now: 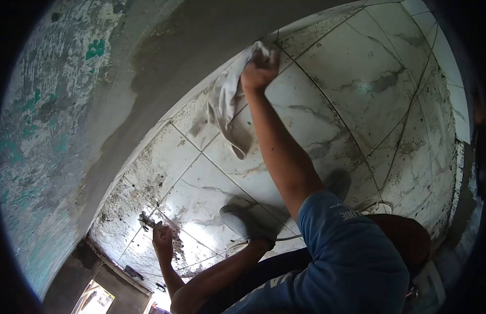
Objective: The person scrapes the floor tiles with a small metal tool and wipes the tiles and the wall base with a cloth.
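Observation:
My right hand (pixel 259 70) reaches out along the wall's foot, its fingers closed on a white and grey rag (pixel 228 94). The rag hangs loosely from the hand and trails over the marbled floor tiles (pixel 316 86). Down at the lower left, my left hand (pixel 163 242) is closed near the floor. At its fingertips is a small, dark, hard-edged object (pixel 146 221) whose kind I cannot make out. Crumbs of dirt and mortar lie on the tiles beside this hand.
A wall with grey render (pixel 164 68) and peeling green paint curves along the left. My grey shoe (pixel 237 220) stands on the tiles between my arms. A cable (pixel 292 238) runs past my foot. Small dark objects (pixel 133 272) lie by the lower left wall.

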`<state>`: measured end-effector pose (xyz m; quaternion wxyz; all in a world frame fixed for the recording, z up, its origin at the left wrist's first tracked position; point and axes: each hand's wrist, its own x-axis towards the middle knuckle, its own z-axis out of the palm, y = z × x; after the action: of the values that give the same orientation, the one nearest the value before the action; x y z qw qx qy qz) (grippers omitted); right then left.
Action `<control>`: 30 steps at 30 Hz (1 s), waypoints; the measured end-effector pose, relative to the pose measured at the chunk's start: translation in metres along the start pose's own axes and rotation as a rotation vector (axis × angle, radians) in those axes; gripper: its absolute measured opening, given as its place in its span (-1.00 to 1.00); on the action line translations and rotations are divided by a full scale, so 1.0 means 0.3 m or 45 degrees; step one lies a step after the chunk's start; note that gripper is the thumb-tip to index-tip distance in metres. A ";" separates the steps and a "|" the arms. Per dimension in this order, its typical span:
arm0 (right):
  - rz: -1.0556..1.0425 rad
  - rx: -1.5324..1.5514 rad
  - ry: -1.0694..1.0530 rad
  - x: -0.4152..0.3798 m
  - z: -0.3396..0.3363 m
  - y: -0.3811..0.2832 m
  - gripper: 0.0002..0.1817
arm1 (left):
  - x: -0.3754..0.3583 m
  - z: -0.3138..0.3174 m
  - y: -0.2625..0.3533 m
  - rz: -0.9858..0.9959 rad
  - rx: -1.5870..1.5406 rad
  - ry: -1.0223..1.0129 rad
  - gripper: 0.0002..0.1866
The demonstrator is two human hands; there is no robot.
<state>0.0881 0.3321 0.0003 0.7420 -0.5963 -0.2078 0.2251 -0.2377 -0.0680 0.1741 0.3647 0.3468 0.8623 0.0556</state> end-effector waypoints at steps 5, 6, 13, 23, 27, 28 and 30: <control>-0.199 -0.204 0.063 0.082 -0.007 0.052 -0.73 | 0.027 0.017 -0.104 -0.021 -0.203 0.056 -0.52; -0.141 -0.311 -0.003 0.006 -0.012 0.083 -0.78 | 0.040 0.020 -0.076 -0.009 -0.204 0.055 -0.52; -0.049 -0.166 -0.013 0.241 -0.045 0.100 -0.78 | 0.068 0.011 0.004 -0.033 -0.141 0.039 -0.53; -0.078 -0.148 0.198 0.538 -0.079 0.097 -0.85 | 0.040 -0.005 -0.110 -0.119 -0.205 0.086 -0.50; -0.442 -0.271 0.152 0.277 -0.032 0.112 -0.82 | 0.096 0.023 -0.061 -0.111 -0.224 0.013 -0.50; -0.252 -0.298 0.098 0.255 -0.040 0.074 -0.81 | 0.105 0.027 -0.021 -0.085 -0.177 0.020 -0.51; -0.330 -0.313 0.073 0.302 -0.056 0.134 -0.81 | 0.127 0.015 -0.007 -0.034 -0.154 0.032 -0.52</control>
<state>0.1679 0.3791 -0.0390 0.6920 -0.6568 -0.2878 0.0834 -0.2545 -0.0459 0.1476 0.3750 0.3117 0.8664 0.1072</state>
